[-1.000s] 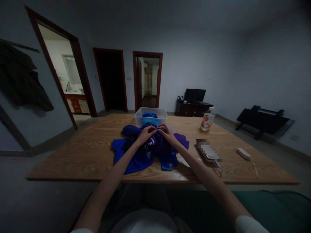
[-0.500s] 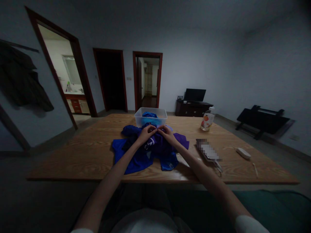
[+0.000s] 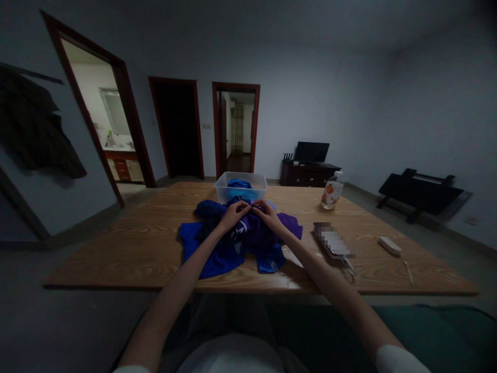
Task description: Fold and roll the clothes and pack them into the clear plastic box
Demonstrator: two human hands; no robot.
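A crumpled purple garment (image 3: 258,232) with a white print lies heaped at the middle of the table. My left hand (image 3: 235,212) pinches its far part, fingertips closed together. Close beside it, my right hand (image 3: 266,211) pinches the same cloth from the right, the two sets of fingertips nearly touching. Under the purple cloth spreads a blue garment (image 3: 217,261), its lower edges showing toward me. Just beyond my hands stands a clear plastic bin (image 3: 254,195) with bright blue cloth (image 3: 239,184) in it. The exact bit of cloth between my fingers is too small to make out.
On the right of the wooden table (image 3: 135,248) stand a bottle (image 3: 332,192) with a fruit label and, nearer, a blurred-out flat object (image 3: 333,242) with a strap. A small white case (image 3: 389,245) with a cord lies farther right. A green seat (image 3: 435,331) is below.
Almost nothing differs. Both hands keep their pinch on the purple garment, with only a slight shift of the fingers.
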